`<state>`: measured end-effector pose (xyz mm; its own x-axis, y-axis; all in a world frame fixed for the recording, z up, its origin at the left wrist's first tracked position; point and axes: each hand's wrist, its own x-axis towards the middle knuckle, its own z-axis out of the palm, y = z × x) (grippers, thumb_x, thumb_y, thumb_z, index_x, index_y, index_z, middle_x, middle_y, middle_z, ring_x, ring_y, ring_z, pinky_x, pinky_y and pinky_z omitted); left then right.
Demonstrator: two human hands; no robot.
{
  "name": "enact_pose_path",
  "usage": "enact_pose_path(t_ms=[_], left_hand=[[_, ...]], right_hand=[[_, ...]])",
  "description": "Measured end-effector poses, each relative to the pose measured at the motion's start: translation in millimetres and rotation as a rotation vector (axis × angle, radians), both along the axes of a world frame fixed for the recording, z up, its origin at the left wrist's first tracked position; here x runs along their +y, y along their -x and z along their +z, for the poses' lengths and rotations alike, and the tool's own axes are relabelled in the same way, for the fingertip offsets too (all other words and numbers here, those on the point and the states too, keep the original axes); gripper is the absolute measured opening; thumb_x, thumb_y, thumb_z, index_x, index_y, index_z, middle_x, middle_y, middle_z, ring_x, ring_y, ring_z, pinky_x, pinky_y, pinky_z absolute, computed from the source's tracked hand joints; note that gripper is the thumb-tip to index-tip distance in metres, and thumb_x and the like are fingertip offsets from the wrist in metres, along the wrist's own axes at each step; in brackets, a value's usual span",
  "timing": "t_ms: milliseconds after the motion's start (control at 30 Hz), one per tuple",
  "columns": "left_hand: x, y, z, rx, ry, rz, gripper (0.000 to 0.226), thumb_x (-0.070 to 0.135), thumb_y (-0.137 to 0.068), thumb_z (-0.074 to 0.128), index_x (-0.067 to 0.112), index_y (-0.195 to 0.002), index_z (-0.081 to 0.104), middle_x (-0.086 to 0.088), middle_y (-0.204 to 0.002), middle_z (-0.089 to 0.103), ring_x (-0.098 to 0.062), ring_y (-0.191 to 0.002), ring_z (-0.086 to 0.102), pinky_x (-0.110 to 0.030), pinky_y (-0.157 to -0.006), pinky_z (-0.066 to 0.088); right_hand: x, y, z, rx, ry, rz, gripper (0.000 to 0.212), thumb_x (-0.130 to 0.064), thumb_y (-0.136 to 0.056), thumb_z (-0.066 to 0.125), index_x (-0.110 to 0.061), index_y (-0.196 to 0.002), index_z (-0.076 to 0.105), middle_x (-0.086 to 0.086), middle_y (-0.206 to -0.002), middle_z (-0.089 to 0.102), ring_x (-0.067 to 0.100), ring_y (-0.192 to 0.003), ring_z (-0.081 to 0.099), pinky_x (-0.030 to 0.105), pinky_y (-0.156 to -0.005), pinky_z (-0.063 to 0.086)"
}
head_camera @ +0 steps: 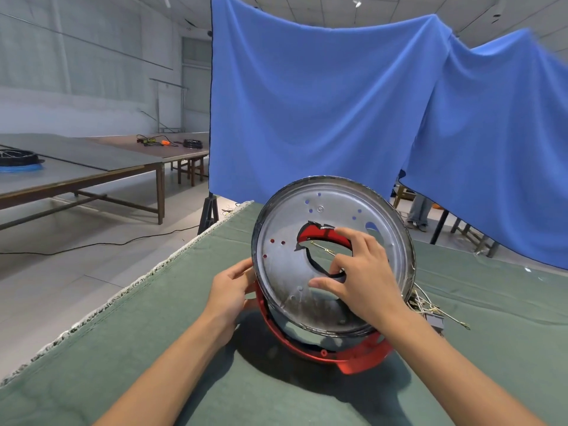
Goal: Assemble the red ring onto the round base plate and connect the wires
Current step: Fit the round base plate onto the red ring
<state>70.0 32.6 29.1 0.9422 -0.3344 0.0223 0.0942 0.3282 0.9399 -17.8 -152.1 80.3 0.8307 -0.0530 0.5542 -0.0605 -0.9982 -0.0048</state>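
Red ring [310, 348] only loosely under tilted base plate [285, 265], unseated; left hand [233, 287] grips rim, right hand [356, 272] hooks centre hole; wires [430, 305] unconnected.

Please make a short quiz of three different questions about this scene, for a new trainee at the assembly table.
1. True or false: the round base plate lies flat on the green table cover.
2. Which hand reaches into the plate's central opening? A) left hand B) right hand C) neither
3. Fill in: the red ring sits ____ the plate's lower edge.

Key:
1. False; the plate is tilted up on edge, its face toward the camera.
2. B; the right hand's fingers curl at the opening's rim, while the left hand holds the plate's left edge.
3. Below; it rests on the table cover.
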Motion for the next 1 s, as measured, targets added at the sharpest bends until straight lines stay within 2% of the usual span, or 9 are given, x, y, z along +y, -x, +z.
enact_pose_path(t_ms=[100,167,300,433,533,667,800,933,1000], left_hand=[[-1,-2,-2,0.003,-0.011,0.009,0.029,0.008,-0.098,0.045,0.019,-0.098,0.072,-0.003,-0.085,0.075,-0.013,-0.067,0.069,-0.031,-0.055,0.058],[-1,-3,-3,-0.003,-0.001,0.018,0.031,0.008,-0.099,0.041,0.016,-0.100,0.071,-0.003,-0.086,0.075,-0.013,-0.068,0.069,-0.031,-0.056,0.058],[-2,-4,-5,-0.003,-0.002,0.021,0.025,0.012,-0.097,0.048,0.019,-0.100,0.072,-0.003,-0.089,0.075,-0.015,-0.072,0.069,-0.032,-0.058,0.057],[-2,-6,-4,0.045,0.012,0.072,0.020,0.009,-0.094,0.053,0.016,-0.100,0.071,0.002,-0.076,0.074,-0.008,-0.060,0.064,-0.022,-0.047,0.051],[-2,-5,-2,0.062,0.010,0.096,0.019,0.011,-0.094,0.054,0.018,-0.098,0.071,0.004,-0.072,0.073,-0.006,-0.054,0.063,-0.020,-0.043,0.047],[-3,-3,-3,0.087,-0.009,0.094,0.021,0.013,-0.096,0.050,0.018,-0.096,0.070,0.007,-0.065,0.071,-0.003,-0.047,0.060,-0.017,-0.041,0.046],[-3,-4,-4,0.137,-0.005,0.070,0.019,0.012,-0.095,0.051,0.016,-0.094,0.070,0.005,-0.062,0.071,-0.006,-0.045,0.061,-0.018,-0.043,0.049],[-4,-6,-9,0.146,-0.146,0.042,0.017,0.012,-0.092,0.053,0.011,-0.091,0.071,-0.001,-0.064,0.065,-0.013,-0.051,0.053,-0.017,-0.040,0.046],[-3,-9,-12,0.062,-0.229,0.085,0.019,0.017,-0.091,0.055,0.010,-0.079,0.068,-0.002,-0.061,0.056,-0.013,-0.050,0.048,-0.020,-0.045,0.047]], right_hand=[[2,4,0,-0.084,0.043,0.020,0.042,-0.058,-0.065,0.072,-0.017,-0.061,0.068,0.008,-0.135,0.051,0.031,-0.126,0.044,0.045,-0.105,0.032],[3,6,0,-0.147,0.072,0.041,0.041,-0.058,-0.064,0.073,-0.017,-0.058,0.065,0.008,-0.133,0.054,0.032,-0.123,0.047,0.045,-0.103,0.034],[3,6,-1,-0.145,0.019,0.017,0.042,-0.059,-0.066,0.071,-0.017,-0.060,0.067,0.006,-0.137,0.049,0.029,-0.129,0.038,0.044,-0.106,0.029],[7,3,-4,-0.011,-0.113,-0.066,0.046,-0.063,-0.071,0.065,-0.018,-0.068,0.070,0.000,-0.144,0.039,0.022,-0.133,0.021,0.041,-0.109,0.019],[14,2,-6,0.111,-0.267,-0.104,0.048,-0.066,-0.074,0.061,-0.020,-0.065,0.069,-0.001,-0.146,0.035,0.015,-0.132,0.015,0.038,-0.108,0.015],[23,3,-9,0.224,-0.285,-0.135,0.049,-0.067,-0.075,0.059,-0.021,-0.062,0.067,-0.002,-0.146,0.034,0.018,-0.132,0.016,0.037,-0.106,0.017],[26,2,-12,0.278,-0.292,-0.147,0.048,-0.068,-0.074,0.059,-0.023,-0.061,0.065,-0.002,-0.145,0.035,0.020,-0.132,0.018,0.038,-0.106,0.020],[19,0,-16,0.433,-0.345,-0.176,0.048,-0.070,-0.074,0.058,-0.027,-0.054,0.057,-0.002,-0.138,0.040,0.021,-0.131,0.024,0.036,-0.105,0.025],[14,-1,-15,0.488,-0.366,-0.199,0.048,-0.070,-0.074,0.058,-0.026,-0.053,0.055,-0.002,-0.131,0.045,0.021,-0.128,0.028,0.035,-0.103,0.030]])
